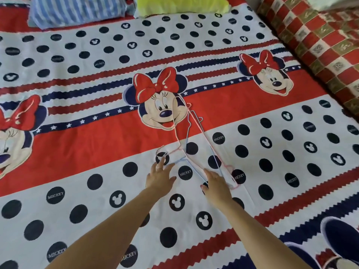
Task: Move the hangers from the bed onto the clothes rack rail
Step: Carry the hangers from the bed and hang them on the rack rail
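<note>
Spread on the bed (97,152), stacked hangers (194,133) run lengthwise away, both hands (160,176) open beside them.

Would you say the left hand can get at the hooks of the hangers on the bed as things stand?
Probably yes. The left hand is open, fingertips right at the hooks of the hangers, which lie flat on the bed sheet with nothing over them.

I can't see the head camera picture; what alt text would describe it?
Two bare hands, left hand and right hand, reach open toward thin wire hangers lying overlapped on a cartoon-mouse bedsheet. Pillows lie at the far edge.
</note>
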